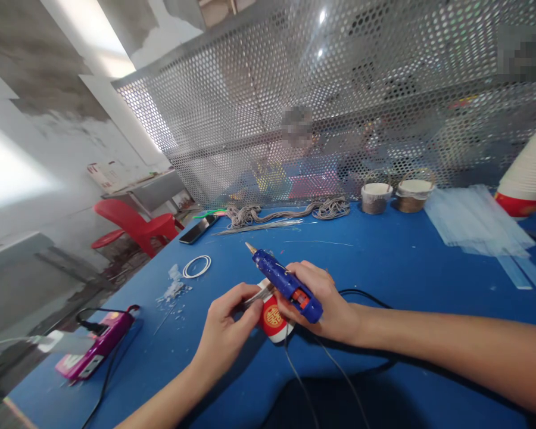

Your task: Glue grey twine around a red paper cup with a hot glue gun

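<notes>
Seemingly early: my left fingers (240, 292) pinch a grey strand (259, 294), my right fingers (307, 273) grasp the blue glue gun (274, 274), and the red cup (272, 316) sits between them, its printed side uncovered.

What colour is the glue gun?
The glue gun is mostly dark blue, with some red near its back end. It shows in the head view.
</notes>
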{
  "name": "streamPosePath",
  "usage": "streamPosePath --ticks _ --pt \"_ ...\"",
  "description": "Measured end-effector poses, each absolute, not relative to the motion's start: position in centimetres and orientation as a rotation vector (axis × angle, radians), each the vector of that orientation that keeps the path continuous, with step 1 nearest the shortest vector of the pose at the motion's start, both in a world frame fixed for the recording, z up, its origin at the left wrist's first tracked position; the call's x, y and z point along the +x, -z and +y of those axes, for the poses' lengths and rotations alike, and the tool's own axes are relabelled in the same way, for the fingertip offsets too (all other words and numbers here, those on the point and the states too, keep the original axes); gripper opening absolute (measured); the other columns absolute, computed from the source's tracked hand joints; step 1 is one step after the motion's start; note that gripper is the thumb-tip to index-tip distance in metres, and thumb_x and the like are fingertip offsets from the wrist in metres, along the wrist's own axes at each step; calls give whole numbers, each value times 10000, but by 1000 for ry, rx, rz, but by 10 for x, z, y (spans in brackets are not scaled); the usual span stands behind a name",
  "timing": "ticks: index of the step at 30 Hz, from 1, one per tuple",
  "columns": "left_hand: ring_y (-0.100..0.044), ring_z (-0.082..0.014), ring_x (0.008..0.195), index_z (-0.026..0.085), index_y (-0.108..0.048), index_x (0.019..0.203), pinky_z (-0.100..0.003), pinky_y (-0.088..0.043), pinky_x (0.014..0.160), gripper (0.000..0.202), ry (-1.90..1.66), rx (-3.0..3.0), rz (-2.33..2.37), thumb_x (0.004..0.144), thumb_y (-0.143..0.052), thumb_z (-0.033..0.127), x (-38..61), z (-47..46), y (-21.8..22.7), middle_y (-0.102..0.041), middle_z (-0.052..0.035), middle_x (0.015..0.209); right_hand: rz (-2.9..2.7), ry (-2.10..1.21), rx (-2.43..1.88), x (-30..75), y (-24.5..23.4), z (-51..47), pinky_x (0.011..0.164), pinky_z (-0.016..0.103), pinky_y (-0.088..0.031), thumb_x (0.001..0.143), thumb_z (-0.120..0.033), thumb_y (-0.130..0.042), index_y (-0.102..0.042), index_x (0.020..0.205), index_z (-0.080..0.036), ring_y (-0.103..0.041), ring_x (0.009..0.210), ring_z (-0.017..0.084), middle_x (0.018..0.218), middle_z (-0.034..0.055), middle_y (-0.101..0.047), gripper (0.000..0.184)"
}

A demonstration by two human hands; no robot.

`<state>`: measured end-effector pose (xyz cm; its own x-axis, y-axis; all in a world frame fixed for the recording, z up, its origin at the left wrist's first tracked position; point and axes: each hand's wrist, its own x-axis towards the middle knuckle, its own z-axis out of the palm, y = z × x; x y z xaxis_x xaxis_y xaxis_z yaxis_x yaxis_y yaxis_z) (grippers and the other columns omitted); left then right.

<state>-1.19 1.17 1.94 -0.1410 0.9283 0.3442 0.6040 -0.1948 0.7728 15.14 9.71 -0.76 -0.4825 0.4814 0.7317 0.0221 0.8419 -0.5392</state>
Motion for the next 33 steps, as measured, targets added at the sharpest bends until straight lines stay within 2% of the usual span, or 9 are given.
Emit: streamPosePath --ticks 15,21,26,29,33 --pt "-549 -132 575 167 -654 678 -212 -436 540 188 -1230 1918 1690 768 -512 251 -17 11 -24 -628 -2 626 -2055 -664 -399 153 5 97 624 271 -386 834 -269 -535 -457 819 -206 -510 660 159 729 8 -558 101" --pt "-524 -136 542 178 -626 639 -227 -429 531 145 -1190 1915 1726 719 -533 254 -21 13 -26 -605 2 579 -2071 -805 -341 152 2 100 693 290 -434 804 -227 -565 -500 914 -198 -548 732 163 853 33 -605 131" --pt "-516 -138 555 174 -608 632 -236 -418 521 151 -1207 1855 1674 729 -541 268 -27 16 -21 -599 -9 606 -2055 -915 -386 151 3 98 685 278 -446 804 -217 -586 -542 937 -198 -568 717 156 834 24 -630 141" --pt "-548 -149 607 172 -624 653 -251 -448 571 154 -1226 1898 1611 757 -546 256 -28 18 -19 -616 -20 652 -2061 -913 -372 152 3 98 671 281 -445 799 -216 -575 -541 941 -190 -558 698 158 825 29 -625 149" --pt "-625 -188 778 184 -675 769 -293 -501 694 154 -1252 2018 1652 796 -524 203 -25 21 -21 -686 -59 812 -2081 -799 -316 151 6 102 685 302 -442 800 -227 -561 -509 918 -183 -553 738 180 849 54 -616 137"
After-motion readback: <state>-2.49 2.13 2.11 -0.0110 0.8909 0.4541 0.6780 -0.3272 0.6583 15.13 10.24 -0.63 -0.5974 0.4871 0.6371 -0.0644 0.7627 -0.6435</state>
